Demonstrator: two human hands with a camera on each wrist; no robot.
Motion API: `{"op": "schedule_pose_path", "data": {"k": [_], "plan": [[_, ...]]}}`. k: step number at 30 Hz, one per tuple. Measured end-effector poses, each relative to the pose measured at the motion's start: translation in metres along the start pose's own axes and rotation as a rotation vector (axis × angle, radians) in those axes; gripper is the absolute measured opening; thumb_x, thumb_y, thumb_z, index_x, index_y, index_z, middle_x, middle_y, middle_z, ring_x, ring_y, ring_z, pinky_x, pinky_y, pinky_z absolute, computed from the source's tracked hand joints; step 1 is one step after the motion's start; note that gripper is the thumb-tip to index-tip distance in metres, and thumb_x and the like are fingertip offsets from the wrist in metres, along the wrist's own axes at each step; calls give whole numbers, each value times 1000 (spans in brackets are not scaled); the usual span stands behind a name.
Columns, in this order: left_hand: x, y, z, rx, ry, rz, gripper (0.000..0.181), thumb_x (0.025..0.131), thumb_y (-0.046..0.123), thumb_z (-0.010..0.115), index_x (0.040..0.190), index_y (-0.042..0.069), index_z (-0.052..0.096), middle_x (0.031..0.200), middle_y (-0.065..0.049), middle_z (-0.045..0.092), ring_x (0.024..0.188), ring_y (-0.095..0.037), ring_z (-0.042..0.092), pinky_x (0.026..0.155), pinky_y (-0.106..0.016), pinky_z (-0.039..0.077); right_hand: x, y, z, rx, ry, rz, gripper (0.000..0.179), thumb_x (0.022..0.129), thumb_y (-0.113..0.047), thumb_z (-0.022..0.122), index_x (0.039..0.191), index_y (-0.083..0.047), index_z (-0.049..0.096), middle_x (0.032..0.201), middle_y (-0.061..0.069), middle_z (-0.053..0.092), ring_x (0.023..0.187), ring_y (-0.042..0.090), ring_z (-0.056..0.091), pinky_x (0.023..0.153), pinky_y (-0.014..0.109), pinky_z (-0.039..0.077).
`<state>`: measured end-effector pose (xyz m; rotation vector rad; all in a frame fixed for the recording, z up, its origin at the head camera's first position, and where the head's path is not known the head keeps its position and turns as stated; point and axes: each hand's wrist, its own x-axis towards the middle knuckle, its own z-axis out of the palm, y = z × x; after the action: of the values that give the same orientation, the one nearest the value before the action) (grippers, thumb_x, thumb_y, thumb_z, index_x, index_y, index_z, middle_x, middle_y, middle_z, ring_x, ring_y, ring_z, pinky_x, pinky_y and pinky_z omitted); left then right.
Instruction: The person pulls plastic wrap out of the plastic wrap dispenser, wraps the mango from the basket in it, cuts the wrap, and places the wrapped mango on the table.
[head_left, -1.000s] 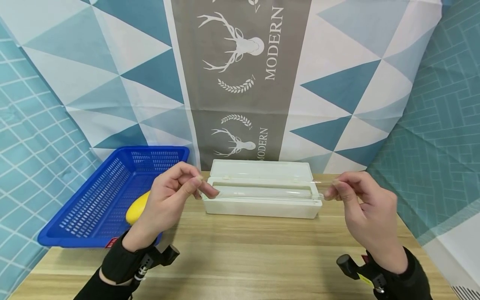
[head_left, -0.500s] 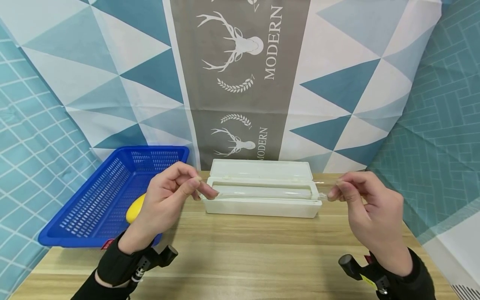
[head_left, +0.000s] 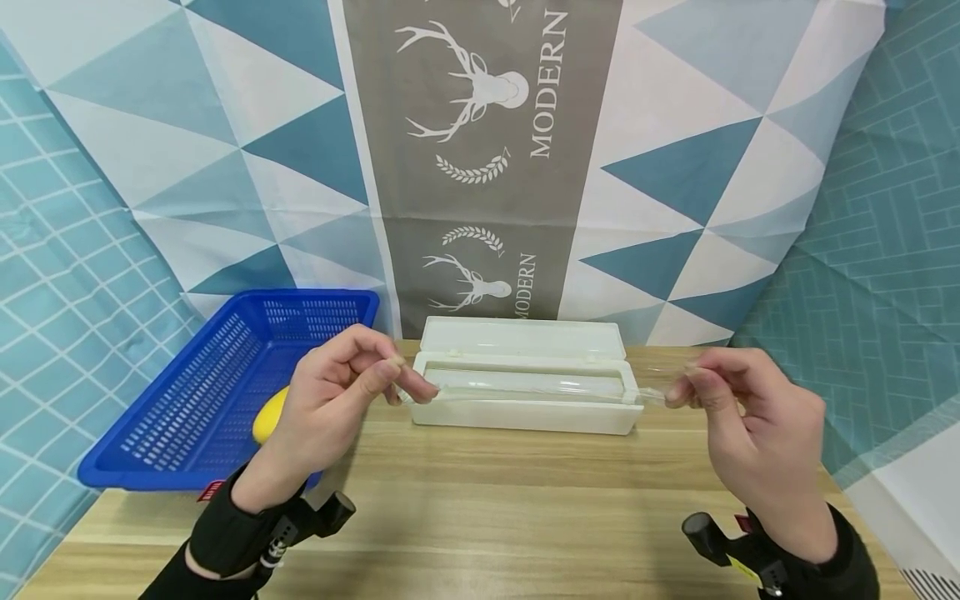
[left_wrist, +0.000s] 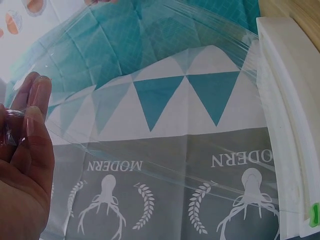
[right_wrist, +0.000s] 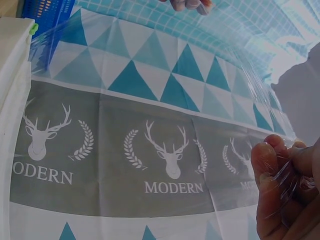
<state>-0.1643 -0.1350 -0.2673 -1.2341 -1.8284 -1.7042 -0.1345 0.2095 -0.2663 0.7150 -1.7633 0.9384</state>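
Observation:
A sheet of clear cling film [left_wrist: 220,30] stretches from a white dispenser box [head_left: 525,418] to both hands. My left hand [head_left: 333,408] pinches one corner of it between thumb and fingers, just left of the box. Off the box's right end, my right hand [head_left: 761,421] pinches the other corner, where the film [right_wrist: 257,92] is bunched into creases. The box's lid [head_left: 525,337] stands raised at the back, and a shiny roll [head_left: 532,383] shows inside. In the left wrist view, the film runs from the box's edge to my bunched fingertips.
A blue perforated basket [head_left: 120,479] stands at the left, with a smooth yellow rounded thing [head_left: 270,415] in it, partly hidden behind my left wrist. Patterned cloth [head_left: 480,192] hangs behind the wooden table [head_left: 517,508] and along both sides.
My right hand has moved to the right, widening the gap between the hands and the span of film. My left hand has shifted only slightly left. The box has stayed put.

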Motion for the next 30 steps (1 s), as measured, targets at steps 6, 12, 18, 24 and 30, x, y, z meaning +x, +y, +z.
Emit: {"op": "schedule_pose_path", "data": {"k": [6, 12, 18, 24, 30], "plan": [[0, 3, 0, 9, -15, 23, 18, 90, -14, 38, 96, -2, 50, 84, -10, 68, 75, -23, 65, 56, -28, 46, 1, -4, -1, 51, 24, -6, 9, 82, 4, 61, 83, 12, 57, 65, 3, 61, 62, 1, 57, 57, 11, 39], [0, 4, 1, -1, -21, 42, 18, 90, -14, 38, 96, -3, 50, 85, -10, 68, 75, -24, 65, 55, -28, 46, 1, -6, -2, 79, 38, -13, 10, 82, 3, 61, 82, 13, 56, 65, 4, 61, 62, 1, 57, 56, 11, 39], [-4, 6, 2, -21, -30, 28, 19, 90, -15, 38, 96, -2, 50, 84, -9, 68, 74, -24, 65, 55, -28, 46, -3, -7, -4, 176, 30, -3, 8, 82, 7, 59, 83, 14, 55, 66, 5, 61, 62, 4, 57, 59, 12, 41], [-15, 10, 4, -75, -56, -8, 22, 89, -17, 36, 95, -1, 49, 84, -9, 68, 74, -23, 65, 54, -29, 45, -12, -14, -10, 247, -41, 14, 7, 82, 7, 58, 85, 13, 54, 69, 4, 60, 64, 5, 56, 55, 14, 39], [-28, 12, 6, -135, -102, 10, 24, 87, -21, 34, 94, -2, 47, 84, -11, 67, 74, -22, 65, 52, -31, 44, -23, -16, -15, 277, -90, 4, 7, 81, 7, 60, 85, 11, 55, 67, 2, 59, 63, 5, 55, 51, 15, 38]]}}
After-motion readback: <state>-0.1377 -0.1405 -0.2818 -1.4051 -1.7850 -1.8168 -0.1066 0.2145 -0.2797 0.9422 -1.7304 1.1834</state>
